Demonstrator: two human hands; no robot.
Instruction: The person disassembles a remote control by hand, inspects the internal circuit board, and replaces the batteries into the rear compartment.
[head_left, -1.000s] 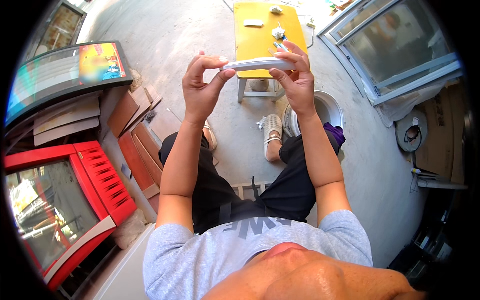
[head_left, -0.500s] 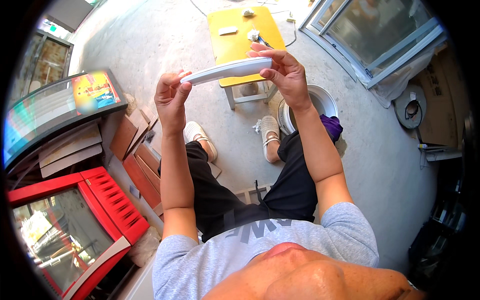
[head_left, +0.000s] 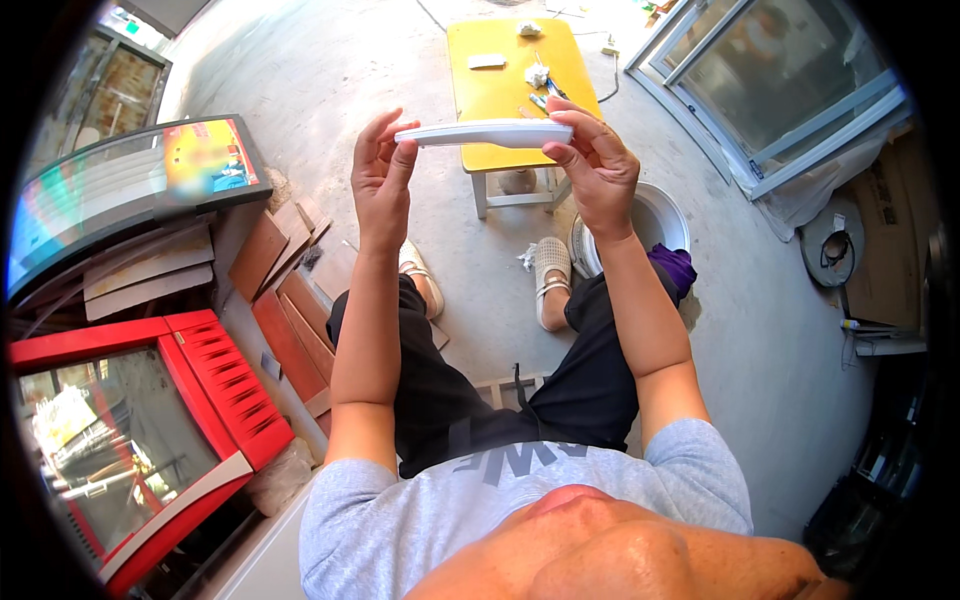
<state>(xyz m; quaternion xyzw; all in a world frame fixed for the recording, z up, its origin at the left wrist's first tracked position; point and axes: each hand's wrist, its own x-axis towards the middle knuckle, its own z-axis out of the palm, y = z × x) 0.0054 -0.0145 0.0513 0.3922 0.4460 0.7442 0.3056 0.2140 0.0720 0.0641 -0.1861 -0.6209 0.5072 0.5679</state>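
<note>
A slim, long white plastic device (head_left: 485, 133), shaped like a remote control and seen edge-on, is held up nearly level between my two hands. My left hand (head_left: 381, 185) pinches its left end between thumb and fingers. At the other end, my right hand (head_left: 603, 180) grips it with the thumb below and the fingers above and behind. Beyond it stands a small yellow-topped table (head_left: 495, 85). On that top lie a small white flat piece (head_left: 486, 61), a crumpled white tissue (head_left: 537, 75), another white wad (head_left: 529, 29) and some thin tools (head_left: 550, 93) partly hidden by my right hand.
A white bucket (head_left: 672, 205) with a purple cloth (head_left: 674, 266) stands by my right leg. Wooden boards (head_left: 278, 250) and a red-framed cabinet (head_left: 225, 385) are at left. Framed glass panels (head_left: 780, 90) lean at far right, near a grey roll (head_left: 832, 242).
The white device has gone from tilted, left end lower, to nearly level. My left hand has risen a little with its end. The whole view has shifted slightly.
</note>
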